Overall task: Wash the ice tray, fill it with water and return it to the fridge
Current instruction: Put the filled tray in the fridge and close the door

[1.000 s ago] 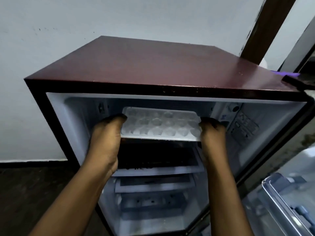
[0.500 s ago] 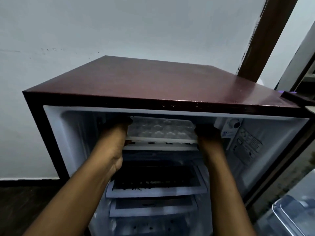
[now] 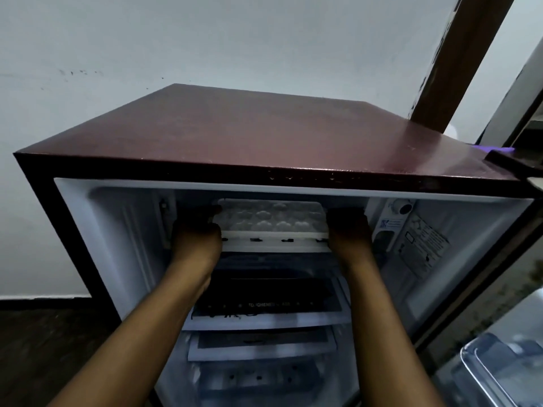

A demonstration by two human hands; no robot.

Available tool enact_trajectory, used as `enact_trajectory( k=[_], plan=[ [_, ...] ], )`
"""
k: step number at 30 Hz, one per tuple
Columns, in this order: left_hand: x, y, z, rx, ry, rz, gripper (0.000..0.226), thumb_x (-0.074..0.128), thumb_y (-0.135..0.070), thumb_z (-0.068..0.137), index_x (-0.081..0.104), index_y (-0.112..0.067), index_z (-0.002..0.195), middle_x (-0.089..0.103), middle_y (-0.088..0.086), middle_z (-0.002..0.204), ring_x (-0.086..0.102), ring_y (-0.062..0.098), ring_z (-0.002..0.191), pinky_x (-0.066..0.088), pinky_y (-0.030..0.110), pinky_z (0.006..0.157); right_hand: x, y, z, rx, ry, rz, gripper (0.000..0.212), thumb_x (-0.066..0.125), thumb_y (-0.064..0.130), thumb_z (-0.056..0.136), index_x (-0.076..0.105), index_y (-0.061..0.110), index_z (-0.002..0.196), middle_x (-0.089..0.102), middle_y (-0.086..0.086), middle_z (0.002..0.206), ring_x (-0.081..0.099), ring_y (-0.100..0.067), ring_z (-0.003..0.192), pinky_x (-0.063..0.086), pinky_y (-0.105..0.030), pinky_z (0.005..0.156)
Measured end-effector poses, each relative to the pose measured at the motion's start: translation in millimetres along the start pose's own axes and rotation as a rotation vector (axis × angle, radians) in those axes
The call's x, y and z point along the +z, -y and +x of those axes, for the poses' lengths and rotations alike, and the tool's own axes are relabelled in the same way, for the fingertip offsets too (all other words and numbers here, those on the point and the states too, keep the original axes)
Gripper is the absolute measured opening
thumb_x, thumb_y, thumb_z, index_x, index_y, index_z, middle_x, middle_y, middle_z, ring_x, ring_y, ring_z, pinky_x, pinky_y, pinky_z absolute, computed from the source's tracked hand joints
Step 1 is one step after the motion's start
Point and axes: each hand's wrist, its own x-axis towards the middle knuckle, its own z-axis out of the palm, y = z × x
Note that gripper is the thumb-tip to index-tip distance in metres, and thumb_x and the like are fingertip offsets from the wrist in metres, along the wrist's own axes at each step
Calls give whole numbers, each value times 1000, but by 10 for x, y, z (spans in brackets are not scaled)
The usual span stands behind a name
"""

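A white ice tray (image 3: 271, 220) with several rounded cells lies level inside the top compartment of the open maroon fridge (image 3: 264, 142), just above a white shelf lip (image 3: 276, 245). My left hand (image 3: 196, 235) grips the tray's left end and my right hand (image 3: 348, 233) grips its right end. Both hands are in shadow under the fridge's top, so their fingertips are hard to make out.
Glass shelves (image 3: 264, 312) sit below the tray inside the fridge. The open door's clear bin (image 3: 505, 368) is at the lower right. A thermostat knob and labels (image 3: 405, 224) are on the right inner wall. A white wall stands behind, a brown door frame (image 3: 458, 63) at the upper right.
Both hands have pushed the ice tray deeper into the top compartment. It was out in front of the opening and now sits above the white shelf lip.
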Motion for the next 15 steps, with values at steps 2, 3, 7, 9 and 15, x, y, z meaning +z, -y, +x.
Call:
enact_trajectory(
  k=[2,3,7,9,15],
  plan=[
    [-14,-34,-26,30,29,-45,55,42,8,102,67,-23,139,57,-5,126,51,-29,65,37,-3,50,-36,49,-75,51,13,65,30,43,11,108,64,4,128,62,-21,132,60,-34,114,47,-32,94],
    [-47,8,-38,78,29,-16,54,43,7,102,65,-22,143,57,-5,129,45,-36,64,36,-5,54,-61,74,-111,41,21,96,28,44,7,107,66,-1,123,64,-24,127,62,-37,112,51,-36,94],
    [-193,99,-131,402,63,545,46,51,-9,106,59,-24,149,59,0,144,59,-13,106,38,-6,74,-59,33,-281,-45,-122,-24,29,46,4,107,67,-2,125,66,-23,128,63,-36,116,41,-23,79],
    [-260,181,-179,727,63,786,47,51,-25,108,52,-20,155,49,8,158,46,30,146,43,25,116,10,-2,-447,-206,-350,-2,31,51,6,106,67,-2,131,66,-25,130,62,-38,118,44,-29,93],
    [-249,536,-320,1292,281,1314,75,37,-55,107,23,-15,169,3,20,177,-7,39,164,1,57,132,522,-205,-926,-640,-488,-138,46,48,6,95,63,-5,136,55,-27,148,51,-41,139,34,-59,119]
  ],
)
